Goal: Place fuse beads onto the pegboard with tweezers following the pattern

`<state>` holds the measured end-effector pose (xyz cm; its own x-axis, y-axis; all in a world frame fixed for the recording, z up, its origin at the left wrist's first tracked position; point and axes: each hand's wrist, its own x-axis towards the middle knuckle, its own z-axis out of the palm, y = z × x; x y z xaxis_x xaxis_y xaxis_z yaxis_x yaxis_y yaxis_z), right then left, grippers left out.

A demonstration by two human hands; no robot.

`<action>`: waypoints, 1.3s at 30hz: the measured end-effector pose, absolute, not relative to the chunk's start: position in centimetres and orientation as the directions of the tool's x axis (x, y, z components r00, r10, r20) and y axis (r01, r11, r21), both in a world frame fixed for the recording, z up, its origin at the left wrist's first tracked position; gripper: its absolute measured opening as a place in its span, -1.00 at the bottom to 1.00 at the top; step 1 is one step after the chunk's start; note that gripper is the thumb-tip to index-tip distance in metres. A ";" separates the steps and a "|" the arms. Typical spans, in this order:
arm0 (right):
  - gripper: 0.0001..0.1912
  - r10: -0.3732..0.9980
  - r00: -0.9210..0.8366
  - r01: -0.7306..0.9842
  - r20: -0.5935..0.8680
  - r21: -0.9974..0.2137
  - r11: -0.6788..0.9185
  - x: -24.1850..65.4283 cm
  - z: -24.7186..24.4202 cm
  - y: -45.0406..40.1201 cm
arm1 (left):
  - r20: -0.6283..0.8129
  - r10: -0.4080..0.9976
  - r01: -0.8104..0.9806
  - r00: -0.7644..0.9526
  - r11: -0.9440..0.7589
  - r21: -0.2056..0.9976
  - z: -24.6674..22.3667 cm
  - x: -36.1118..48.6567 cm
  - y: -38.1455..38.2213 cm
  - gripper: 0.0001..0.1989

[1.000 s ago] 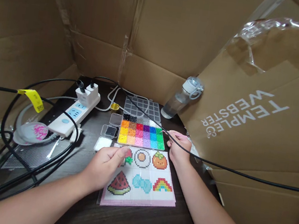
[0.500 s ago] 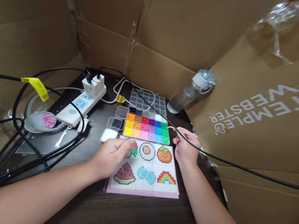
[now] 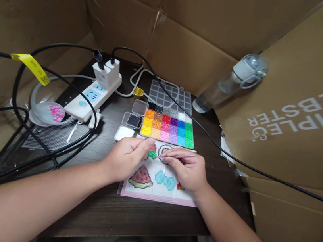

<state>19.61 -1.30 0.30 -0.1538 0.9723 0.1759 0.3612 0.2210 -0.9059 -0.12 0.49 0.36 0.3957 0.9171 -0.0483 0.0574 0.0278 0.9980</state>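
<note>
My right hand (image 3: 189, 169) grips pink tweezers (image 3: 179, 156), their tips pointing left at a patch of green beads (image 3: 152, 155) on the strawberry picture. My left hand (image 3: 127, 158) is closed, thumb pressed to the fingers, at the left side of the pattern sheet (image 3: 153, 196); whatever it pinches is hidden. A watermelon (image 3: 141, 177) and a blue bow (image 3: 165, 181) show on the sheet below the hands. My right hand covers much of the egg and rainbow pictures. Just behind the sheet lies a bead box (image 3: 167, 142) with many coloured compartments.
Small boxes of white beads (image 3: 124, 132) and black beads (image 3: 133, 121) stand left of the bead box. A gridded lid (image 3: 169, 97) and a water bottle (image 3: 228, 86) are behind. Leftward are a power strip (image 3: 92, 97), looping black cables (image 3: 16, 124) and a dish of pink beads (image 3: 47, 113).
My right hand has brought the tweezers from the green compartments of the bead box down and left to the strawberry picture. My left hand keeps its place on the sheet. The view has shifted slightly.
</note>
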 end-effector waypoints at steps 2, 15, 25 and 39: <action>-0.93 0.972 -0.152 0.347 0.182 -0.910 0.225 19.7 0.3 -1.3 | -0.044 0.919 0.059 0.392 0.023 0.998 0.3 -0.1 0.5 -0.50; -0.92 0.930 -0.022 0.490 0.368 -0.807 0.330 18.5 1.5 -2.0 | -0.014 0.925 0.083 0.379 -0.019 0.996 0.3 -0.1 0.5 -0.51; -0.88 0.820 -0.098 0.638 0.564 -0.596 0.487 17.2 1.4 -3.2 | -0.013 0.922 0.033 0.387 0.000 0.999 0.3 -0.1 0.5 -0.50; -0.86 0.772 -0.134 0.702 0.621 -0.491 0.517 17.2 0.5 -3.2 | -0.028 0.920 0.022 0.390 0.021 1.000 0.2 0.0 0.5 -0.51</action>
<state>17.24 -3.15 0.46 -0.1339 0.7719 0.6214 0.7017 0.5167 -0.4906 -0.02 0.47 0.17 0.3901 0.9203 -0.0278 0.0223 0.0208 0.9995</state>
